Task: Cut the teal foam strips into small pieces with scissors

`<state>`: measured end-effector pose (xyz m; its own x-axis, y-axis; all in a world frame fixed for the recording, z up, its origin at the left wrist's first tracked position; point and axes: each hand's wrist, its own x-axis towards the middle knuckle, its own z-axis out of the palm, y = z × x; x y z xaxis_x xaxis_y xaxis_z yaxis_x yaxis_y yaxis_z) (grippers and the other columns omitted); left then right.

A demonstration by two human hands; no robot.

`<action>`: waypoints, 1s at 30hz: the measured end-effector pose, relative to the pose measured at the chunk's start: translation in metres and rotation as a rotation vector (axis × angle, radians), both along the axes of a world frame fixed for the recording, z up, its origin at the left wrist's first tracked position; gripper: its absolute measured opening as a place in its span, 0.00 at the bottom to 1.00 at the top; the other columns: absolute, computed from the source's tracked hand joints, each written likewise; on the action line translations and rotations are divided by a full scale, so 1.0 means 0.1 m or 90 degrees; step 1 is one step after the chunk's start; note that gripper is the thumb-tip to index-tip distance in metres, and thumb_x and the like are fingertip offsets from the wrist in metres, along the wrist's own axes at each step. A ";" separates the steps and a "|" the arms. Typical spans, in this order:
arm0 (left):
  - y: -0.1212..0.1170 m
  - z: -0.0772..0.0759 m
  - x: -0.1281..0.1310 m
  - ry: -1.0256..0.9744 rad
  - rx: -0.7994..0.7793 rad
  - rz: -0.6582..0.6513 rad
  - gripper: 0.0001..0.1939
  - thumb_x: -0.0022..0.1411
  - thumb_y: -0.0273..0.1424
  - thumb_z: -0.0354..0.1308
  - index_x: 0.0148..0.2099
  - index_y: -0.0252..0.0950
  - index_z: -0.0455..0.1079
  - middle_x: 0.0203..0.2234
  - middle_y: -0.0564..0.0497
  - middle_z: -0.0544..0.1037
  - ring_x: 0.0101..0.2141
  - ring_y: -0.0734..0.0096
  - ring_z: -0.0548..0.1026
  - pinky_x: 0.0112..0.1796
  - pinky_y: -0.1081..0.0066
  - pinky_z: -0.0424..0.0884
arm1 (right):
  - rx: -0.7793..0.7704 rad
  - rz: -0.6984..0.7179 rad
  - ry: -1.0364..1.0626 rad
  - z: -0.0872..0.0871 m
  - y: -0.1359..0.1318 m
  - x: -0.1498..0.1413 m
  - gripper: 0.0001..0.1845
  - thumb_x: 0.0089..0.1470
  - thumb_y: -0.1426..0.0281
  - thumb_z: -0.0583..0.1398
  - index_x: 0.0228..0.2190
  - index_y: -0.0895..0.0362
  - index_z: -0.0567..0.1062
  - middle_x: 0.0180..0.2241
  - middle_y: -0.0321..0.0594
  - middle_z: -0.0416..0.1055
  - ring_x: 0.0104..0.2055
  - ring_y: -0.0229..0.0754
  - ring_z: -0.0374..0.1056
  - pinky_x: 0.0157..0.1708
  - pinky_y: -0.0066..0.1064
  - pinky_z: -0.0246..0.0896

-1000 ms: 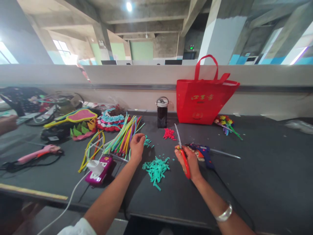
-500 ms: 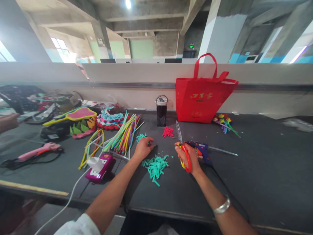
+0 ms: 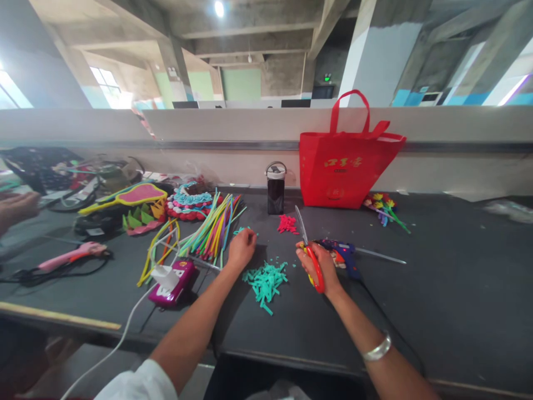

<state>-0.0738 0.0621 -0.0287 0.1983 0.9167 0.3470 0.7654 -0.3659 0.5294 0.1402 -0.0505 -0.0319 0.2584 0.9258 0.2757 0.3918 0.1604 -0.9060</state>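
Note:
My right hand (image 3: 320,266) grips scissors (image 3: 318,270) with red and yellow handles, their blades pointing up and away from me. My left hand (image 3: 242,248) is closed, fingertips pinched together, just in front of a small group of teal pieces (image 3: 239,230); whatever those fingers hold, if anything, is too small to make out. Between my forearms lies a larger heap of cut teal strips (image 3: 265,283). Beyond it, in front of a dark bottle (image 3: 275,191), is a little pile of red pieces (image 3: 287,224).
A blue glue gun (image 3: 343,255) lies just past my right hand. Left of my left hand are colourful pipe cleaners (image 3: 212,228) and a purple power strip (image 3: 177,283) with a white cord. A red bag (image 3: 345,166) stands behind. Another person's hand (image 3: 19,208) is at far left.
My left hand has shifted slightly left and up, partly covering the small teal group. My right hand and the scissors have barely moved. The other person's hand reaches further into view.

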 end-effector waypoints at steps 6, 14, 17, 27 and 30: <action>0.08 0.00 -0.10 -0.093 0.025 0.020 0.11 0.53 0.23 0.54 0.39 0.36 0.71 0.31 0.49 0.75 0.29 0.68 0.70 0.34 0.70 0.63 | -0.007 -0.008 0.025 0.04 -0.02 -0.01 0.22 0.51 0.55 0.57 0.39 0.59 0.74 0.29 0.40 0.74 0.22 0.36 0.66 0.22 0.26 0.62; -0.27 0.00 0.18 -0.098 -0.014 -0.344 0.08 0.55 0.35 0.59 0.30 0.36 0.74 0.24 0.50 0.75 0.29 0.69 0.70 0.35 0.70 0.63 | -0.001 -0.009 0.031 0.02 0.01 0.00 0.21 0.52 0.57 0.57 0.39 0.60 0.75 0.24 0.37 0.72 0.21 0.36 0.65 0.22 0.26 0.61; -0.40 0.00 0.28 0.013 -0.018 -0.421 0.08 0.52 0.36 0.62 0.29 0.36 0.74 0.25 0.50 0.75 0.31 0.68 0.69 0.39 0.68 0.62 | -0.004 -0.010 0.014 0.00 0.02 0.01 0.19 0.52 0.58 0.57 0.40 0.59 0.75 0.24 0.37 0.72 0.21 0.36 0.65 0.22 0.26 0.61; -0.42 0.07 0.29 -0.238 -0.223 -0.354 0.03 0.48 0.27 0.58 0.27 0.33 0.72 0.23 0.53 0.73 0.27 0.73 0.69 0.32 0.73 0.63 | 0.034 -0.017 -0.083 0.10 -0.07 -0.10 0.17 0.50 0.63 0.58 0.41 0.59 0.74 0.28 0.38 0.75 0.27 0.40 0.70 0.31 0.28 0.65; -0.42 0.12 0.29 -0.401 -0.344 -0.323 0.06 0.49 0.31 0.59 0.28 0.33 0.70 0.21 0.55 0.71 0.23 0.77 0.66 0.28 0.76 0.61 | 0.031 -0.001 -0.077 0.14 -0.11 -0.14 0.19 0.51 0.62 0.58 0.43 0.58 0.73 0.28 0.37 0.75 0.28 0.39 0.70 0.31 0.28 0.65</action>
